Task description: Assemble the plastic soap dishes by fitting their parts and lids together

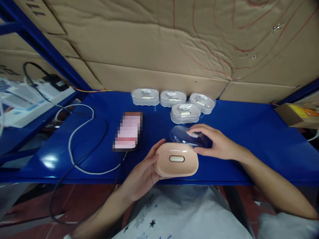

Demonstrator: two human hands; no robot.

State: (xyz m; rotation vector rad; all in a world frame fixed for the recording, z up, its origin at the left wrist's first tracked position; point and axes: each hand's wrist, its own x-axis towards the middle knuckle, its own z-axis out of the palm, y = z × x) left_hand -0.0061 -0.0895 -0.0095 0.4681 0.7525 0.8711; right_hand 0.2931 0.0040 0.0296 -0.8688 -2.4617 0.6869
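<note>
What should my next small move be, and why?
Probably bring the clear lid in the right hand over the peach box in the left hand: the box looks uncovered, the lid is by its far edge, and the grey boxes behind appear to wear similar lids.

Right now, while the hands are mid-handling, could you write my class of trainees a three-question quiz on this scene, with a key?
1. Which hand holds the peach oval plastic box?
2. True or false: the clear oval plastic lid fully covers that box.
3. How many pale grey oval boxes stand on the glossy blue table?

Key:
1. The left hand.
2. False; the right hand holds it by the box's far edge.
3. Four.
</note>
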